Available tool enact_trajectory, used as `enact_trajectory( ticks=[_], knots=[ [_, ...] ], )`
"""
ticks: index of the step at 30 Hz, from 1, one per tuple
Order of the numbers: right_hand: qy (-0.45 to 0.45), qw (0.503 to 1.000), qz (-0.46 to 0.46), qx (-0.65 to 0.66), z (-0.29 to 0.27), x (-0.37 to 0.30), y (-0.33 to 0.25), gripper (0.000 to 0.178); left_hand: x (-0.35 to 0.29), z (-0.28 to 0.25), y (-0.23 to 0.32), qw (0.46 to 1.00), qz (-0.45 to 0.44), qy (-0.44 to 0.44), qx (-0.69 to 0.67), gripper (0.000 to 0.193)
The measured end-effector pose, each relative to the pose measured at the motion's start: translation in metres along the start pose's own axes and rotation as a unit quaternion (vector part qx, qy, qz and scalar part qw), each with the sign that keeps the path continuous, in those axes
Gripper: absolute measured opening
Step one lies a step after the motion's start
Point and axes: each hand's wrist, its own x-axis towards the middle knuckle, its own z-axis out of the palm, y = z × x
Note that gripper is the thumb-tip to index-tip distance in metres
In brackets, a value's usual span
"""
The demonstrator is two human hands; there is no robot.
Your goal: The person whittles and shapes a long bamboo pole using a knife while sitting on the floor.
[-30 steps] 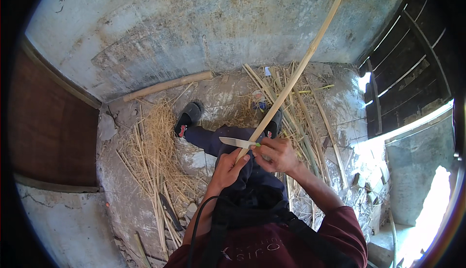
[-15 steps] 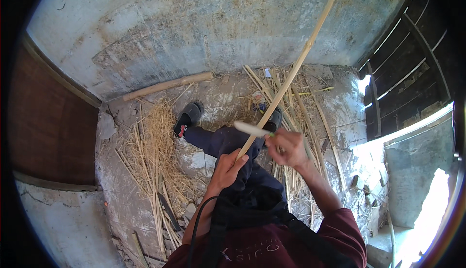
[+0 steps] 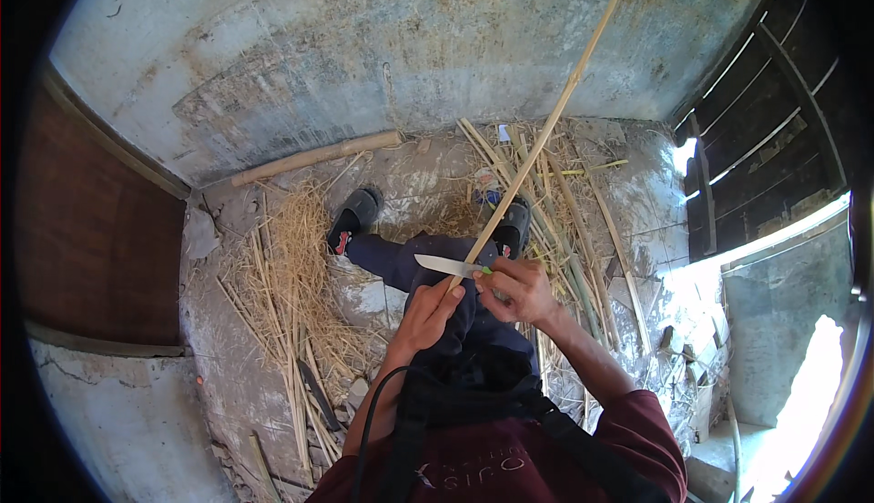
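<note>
A long pale bamboo strip (image 3: 546, 130) slants from my lap up toward the far wall. My left hand (image 3: 426, 315) is closed around its near end, thumb lying along it. In my right hand (image 3: 519, 290) is a knife (image 3: 443, 265) with a short pale blade and a bit of green at the handle. The blade points left and crosses the strip just beyond my left thumb. Most of the handle is hidden in my fingers.
Straw-like shavings (image 3: 309, 266) and thin strips heap on the floor at left. More bamboo pieces (image 3: 569, 230) lie to the right. A bamboo pole (image 3: 319, 157) rests along the wall (image 3: 410, 48). A dark curved blade-like piece (image 3: 317, 394) lies near my left arm.
The knife and my right hand have come down the strip toward my left hand. The strip appears turned, showing a narrower side. My left hand has barely moved.
</note>
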Motion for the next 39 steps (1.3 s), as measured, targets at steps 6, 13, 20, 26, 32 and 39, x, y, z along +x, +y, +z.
enact_trajectory(
  ticks=[6,13,20,26,32,39],
  knots=[
    [0.006,1.000,-0.026,-0.009,-0.001,0.007,0.008,0.024,0.002,-0.002,-0.012,1.000,-0.013,-0.004,-0.028,0.042],
    [-0.007,0.999,-0.015,-0.035,-0.018,0.016,0.014,0.023,0.003,-0.001,-0.009,0.999,-0.011,-0.007,-0.053,0.040],
    [0.069,0.996,0.033,-0.037,-0.038,0.017,0.050,0.011,-0.005,-0.001,-0.024,0.992,-0.037,-0.003,-0.119,0.036],
    [0.088,0.991,0.095,-0.021,-0.063,0.032,0.042,0.007,-0.007,0.004,-0.015,0.992,-0.036,0.029,-0.121,0.036],
    [-0.019,0.999,0.045,0.010,-0.029,0.019,-0.006,0.012,-0.005,0.007,-0.015,0.995,-0.037,0.044,-0.086,0.035],
    [-0.014,0.998,0.057,0.030,0.005,0.011,-0.010,0.018,-0.001,0.009,-0.005,0.998,-0.019,0.058,-0.020,0.031]
  ],
)
